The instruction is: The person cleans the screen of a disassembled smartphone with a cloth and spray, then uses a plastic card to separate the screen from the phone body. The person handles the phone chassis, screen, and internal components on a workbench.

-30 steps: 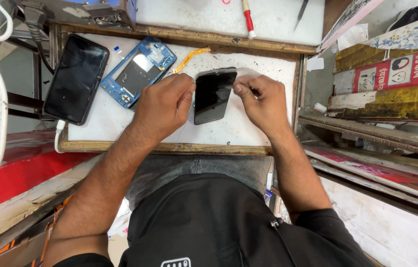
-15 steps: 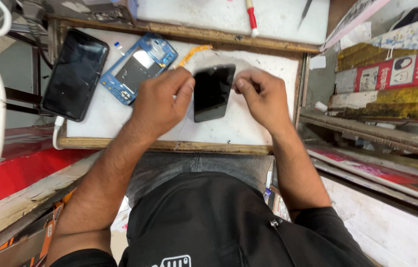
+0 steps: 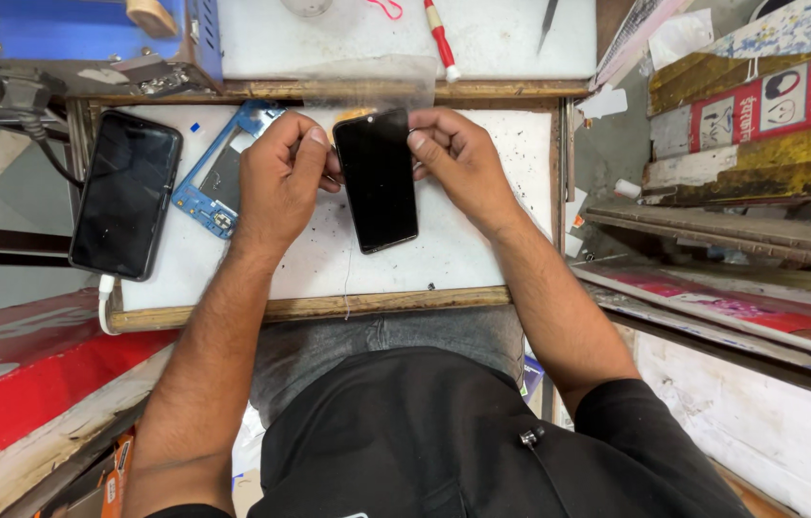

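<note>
head view | left hand (image 3: 281,182) and right hand (image 3: 458,163) each pinch a top corner of the black phone screen (image 3: 377,179) – frame centre, lying on the white worktop (image 3: 482,249) | blue phone frame (image 3: 218,177) left of it, dark phone (image 3: 127,194) far left | step: likely seating or peeling the screen – calls for even, light edge pressure

We see a screen (image 3: 377,179) at centre frame on the board (image 3: 463,259), between both hands; frame (image 3: 218,173) and phone (image 3: 127,194) lie left.
</note>
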`<state>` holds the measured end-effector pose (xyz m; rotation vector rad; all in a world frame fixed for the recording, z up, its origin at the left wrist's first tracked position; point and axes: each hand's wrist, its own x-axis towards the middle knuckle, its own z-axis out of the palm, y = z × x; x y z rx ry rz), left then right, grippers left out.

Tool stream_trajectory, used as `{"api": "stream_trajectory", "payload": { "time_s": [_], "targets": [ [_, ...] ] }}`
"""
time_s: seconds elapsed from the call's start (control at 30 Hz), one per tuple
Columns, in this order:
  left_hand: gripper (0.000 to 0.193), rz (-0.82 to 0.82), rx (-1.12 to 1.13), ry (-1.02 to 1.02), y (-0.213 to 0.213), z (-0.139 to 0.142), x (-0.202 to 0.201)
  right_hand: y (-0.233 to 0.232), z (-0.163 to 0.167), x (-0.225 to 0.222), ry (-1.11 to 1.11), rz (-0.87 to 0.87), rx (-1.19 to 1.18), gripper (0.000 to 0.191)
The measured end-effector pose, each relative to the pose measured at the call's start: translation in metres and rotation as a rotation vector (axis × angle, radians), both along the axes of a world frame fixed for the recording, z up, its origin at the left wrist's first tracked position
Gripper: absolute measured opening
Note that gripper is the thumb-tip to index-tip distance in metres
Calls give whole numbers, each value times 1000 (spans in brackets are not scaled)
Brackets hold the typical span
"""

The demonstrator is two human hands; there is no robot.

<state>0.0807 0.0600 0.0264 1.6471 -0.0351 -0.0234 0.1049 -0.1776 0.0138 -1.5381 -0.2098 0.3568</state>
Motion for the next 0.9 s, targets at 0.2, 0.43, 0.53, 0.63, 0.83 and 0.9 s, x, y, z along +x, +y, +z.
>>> {"api": "stream_trajectory", "payload": {
  "time_s": [0.2, 0.43, 0.53, 0.63, 0.83, 0.9],
  "targets": [
    [23, -8, -45, -38, 0, -8, 0, -1, -13, 1, 61, 56, 118, 25],
    [22, 135, -137, -139, 8, -13, -1, -3, -16, 1, 68, 101, 185, 25],
    [20, 217, -195, -158, 12, -15, -6, -3, -16, 2, 80, 92, 221, 24],
    [21, 247, -198, -151, 14, -18, -12, -3, -13, 3, 116, 44, 236, 23],
    [20, 214, -77, -171, 9, -19, -15, -3, -1, 5, 208, 7, 419, 20],
    [20, 246, -79, -158, 8, -18, -16, -4, 1, 5, 222, 7, 467, 20]
  ]
}}
